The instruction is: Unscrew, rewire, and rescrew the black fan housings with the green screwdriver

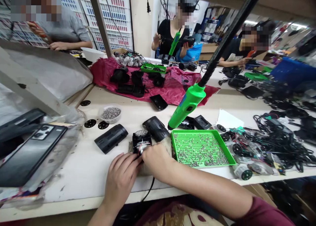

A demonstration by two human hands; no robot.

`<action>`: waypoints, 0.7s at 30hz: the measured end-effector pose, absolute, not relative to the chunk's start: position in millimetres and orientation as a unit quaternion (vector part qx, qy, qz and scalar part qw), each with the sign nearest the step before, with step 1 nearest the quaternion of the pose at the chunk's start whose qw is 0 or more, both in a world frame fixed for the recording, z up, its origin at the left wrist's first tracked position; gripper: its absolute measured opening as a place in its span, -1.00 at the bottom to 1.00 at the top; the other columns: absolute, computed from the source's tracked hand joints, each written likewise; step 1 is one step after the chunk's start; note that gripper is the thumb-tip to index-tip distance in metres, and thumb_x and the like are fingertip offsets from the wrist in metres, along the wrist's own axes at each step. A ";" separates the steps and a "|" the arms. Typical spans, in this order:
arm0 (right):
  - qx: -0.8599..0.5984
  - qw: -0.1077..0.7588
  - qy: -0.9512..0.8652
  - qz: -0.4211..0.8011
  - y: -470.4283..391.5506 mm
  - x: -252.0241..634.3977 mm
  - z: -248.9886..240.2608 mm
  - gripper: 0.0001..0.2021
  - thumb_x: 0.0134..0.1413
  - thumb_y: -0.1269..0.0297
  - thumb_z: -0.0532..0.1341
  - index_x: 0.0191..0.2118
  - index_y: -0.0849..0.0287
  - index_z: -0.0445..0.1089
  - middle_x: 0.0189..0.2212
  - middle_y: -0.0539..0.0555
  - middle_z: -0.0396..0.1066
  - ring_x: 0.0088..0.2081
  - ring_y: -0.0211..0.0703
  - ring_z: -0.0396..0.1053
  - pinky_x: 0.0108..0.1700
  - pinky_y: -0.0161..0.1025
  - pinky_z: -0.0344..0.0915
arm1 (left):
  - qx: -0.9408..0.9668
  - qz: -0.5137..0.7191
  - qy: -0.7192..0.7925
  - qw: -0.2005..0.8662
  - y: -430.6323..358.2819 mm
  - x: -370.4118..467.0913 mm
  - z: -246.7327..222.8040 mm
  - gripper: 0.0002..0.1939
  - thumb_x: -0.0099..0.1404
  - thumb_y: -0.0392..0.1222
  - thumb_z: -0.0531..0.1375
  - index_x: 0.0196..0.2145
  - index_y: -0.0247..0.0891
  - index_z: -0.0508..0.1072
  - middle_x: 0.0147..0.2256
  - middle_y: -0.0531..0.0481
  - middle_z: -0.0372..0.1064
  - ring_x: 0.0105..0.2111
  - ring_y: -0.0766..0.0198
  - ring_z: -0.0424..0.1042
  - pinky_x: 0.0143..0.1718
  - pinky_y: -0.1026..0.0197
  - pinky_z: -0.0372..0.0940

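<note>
Near the front edge of the bench, both hands meet at a small black device (142, 138) with a round, dotted top and exposed metal and wires. My left hand (123, 171) holds its lower left side with the fingers bent together. My right hand (156, 158) is curled over its lower right side; the fingertips are hidden, and any small part in them cannot be made out. A black cable runs from below the hands over the bench edge. Black plastic shells lie to the left (111, 138) and right (155, 128) of the device.
A green tray (233, 161) of screws sits at right, below a hanging green electric screwdriver (187, 105). A bowl of small metal parts (111, 114) stands behind. Tangled cables (278, 143) fill the right side; a phone (32, 153) lies left. Three people work across the bench.
</note>
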State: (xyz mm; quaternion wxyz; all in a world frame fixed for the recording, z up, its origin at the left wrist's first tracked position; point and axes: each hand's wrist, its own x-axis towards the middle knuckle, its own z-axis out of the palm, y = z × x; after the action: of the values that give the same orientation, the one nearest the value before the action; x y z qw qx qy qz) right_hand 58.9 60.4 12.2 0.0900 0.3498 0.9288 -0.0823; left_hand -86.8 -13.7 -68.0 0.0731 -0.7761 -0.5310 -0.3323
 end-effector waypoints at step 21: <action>0.526 -0.083 0.835 -0.140 56.5 92.0 -24.0 -0.82 0.26 0.42 0.06 -0.19 0.21 0.42 -0.34 0.14 0.56 -0.31 -0.03 0.53 -0.30 -0.23 0.31 | -0.698 -0.406 -0.588 -0.045 -9.0 -60.9 -76.4 -0.86 0.34 -0.23 0.15 -0.18 -0.21 0.49 -0.27 -0.02 0.44 -0.30 0.29 0.50 -0.33 0.33 0.40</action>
State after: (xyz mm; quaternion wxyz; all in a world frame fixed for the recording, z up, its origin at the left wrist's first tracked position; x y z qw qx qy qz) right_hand 92.0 56.5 -24.0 -0.0826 0.5263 0.8347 -0.1396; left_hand -60.9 -9.0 -76.4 -0.0451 -0.6984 -0.5879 -0.4055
